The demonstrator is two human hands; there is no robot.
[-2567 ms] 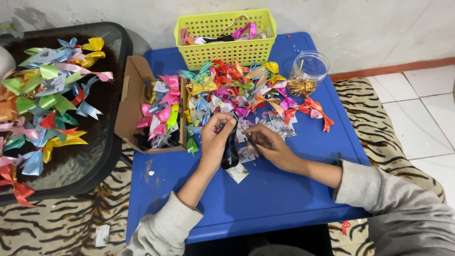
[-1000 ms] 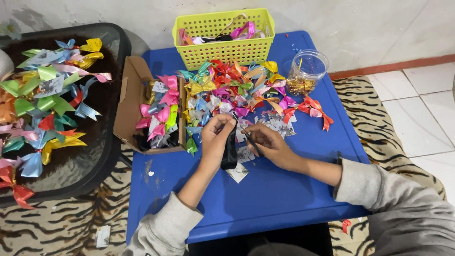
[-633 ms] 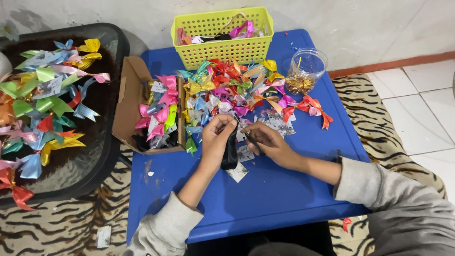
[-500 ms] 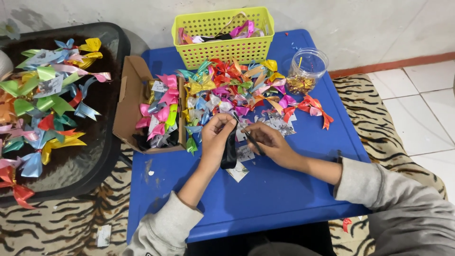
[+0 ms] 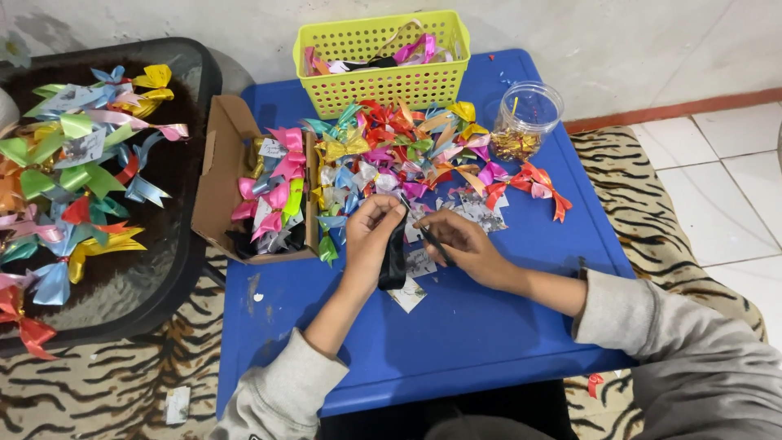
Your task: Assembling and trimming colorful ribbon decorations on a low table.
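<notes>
Near the middle of the blue tabletop (image 5: pixel 456 342), left hand (image 5: pixel 371 236) pinches the top of a black ribbon strip (image 5: pixel 394 259), which hangs down w/ its lower end at the tabletop. Right hand (image 5: pixel 460 244), just beside it, grips a thin dark tool (image 5: pixel 428 232), tip pointing toward the strip's top. Behind both hands: pile of coloured ribbon bows (image 5: pixel 407 155). Cardboard box (image 5: pixel 224 187) at left edge, yellow basket (image 5: pixel 383 61) at far edge, clear jar (image 5: pixel 525 118) near far right corner.
</notes>
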